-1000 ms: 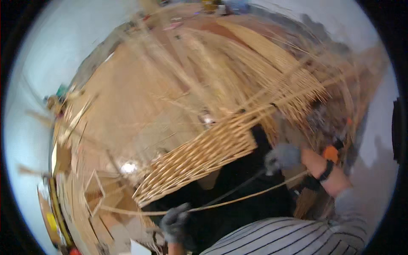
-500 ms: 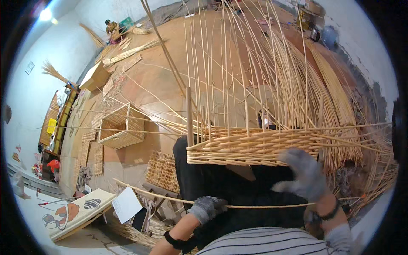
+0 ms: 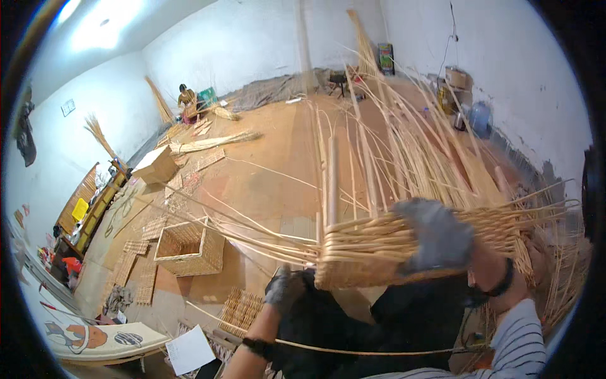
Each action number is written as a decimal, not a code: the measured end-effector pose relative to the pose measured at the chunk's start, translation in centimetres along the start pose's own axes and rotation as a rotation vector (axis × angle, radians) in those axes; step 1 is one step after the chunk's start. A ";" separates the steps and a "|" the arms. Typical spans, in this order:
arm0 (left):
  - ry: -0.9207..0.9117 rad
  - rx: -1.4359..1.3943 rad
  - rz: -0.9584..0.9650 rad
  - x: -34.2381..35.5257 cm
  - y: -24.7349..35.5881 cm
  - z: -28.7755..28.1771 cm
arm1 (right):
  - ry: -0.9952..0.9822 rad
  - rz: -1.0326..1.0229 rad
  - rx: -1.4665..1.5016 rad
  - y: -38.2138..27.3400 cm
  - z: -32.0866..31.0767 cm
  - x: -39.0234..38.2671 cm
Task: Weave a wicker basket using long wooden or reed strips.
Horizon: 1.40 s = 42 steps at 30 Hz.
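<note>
A part-woven wicker basket side (image 3: 366, 243) stands tilted over my lap, its upright rods pointing away and a thick peg (image 3: 332, 180) at its left end. Over its front weave lies my right hand (image 3: 439, 237), in a grey glove, blurred, with fingers and thumb closed around the woven band. Beside the lower left corner is my gloved left hand (image 3: 284, 289), close to the loose rod ends (image 3: 271, 246); its fingers are smeared and partly hidden. One long willow rod (image 3: 353, 351) lies across my dark-clothed lap, out of both hands.
A finished wicker box (image 3: 189, 249) and flat woven panels (image 3: 146, 281) lie on the floor at left. Long rods (image 3: 435, 164) spread out at the far right. A white paper sheet (image 3: 189, 349) is near my left arm. Another person (image 3: 187, 104) sits far off.
My left hand has let go of the willow rod and moved up to the basket side's left corner. My right hand has closed on the weave, which now sits lower and tilted. The view has lifted.
</note>
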<state>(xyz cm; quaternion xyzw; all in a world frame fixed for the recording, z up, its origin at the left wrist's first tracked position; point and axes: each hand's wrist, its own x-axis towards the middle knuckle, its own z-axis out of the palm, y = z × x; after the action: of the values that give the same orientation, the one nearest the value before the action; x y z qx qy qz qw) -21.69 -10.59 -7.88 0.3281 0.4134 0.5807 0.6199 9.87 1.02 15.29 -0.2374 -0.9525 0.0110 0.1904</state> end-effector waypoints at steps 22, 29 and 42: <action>-0.032 -0.101 0.898 -1.5 27.1 -1.2 | 0.428 -0.609 -0.045 -11.9 -16.6 7.3; -0.063 -0.214 0.985 0.7 22.4 -0.5 | 0.271 -0.647 0.627 -1.7 -14.4 9.7; 0.286 0.032 0.718 7.0 6.4 5.3 | 0.434 0.337 0.809 13.2 11.2 2.2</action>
<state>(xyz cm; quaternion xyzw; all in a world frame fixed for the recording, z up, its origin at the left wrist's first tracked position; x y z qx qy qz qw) -19.94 -2.57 -0.79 0.3774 0.3633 0.7942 0.3080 9.90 14.48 4.21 -0.2919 -0.7585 0.3611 0.4572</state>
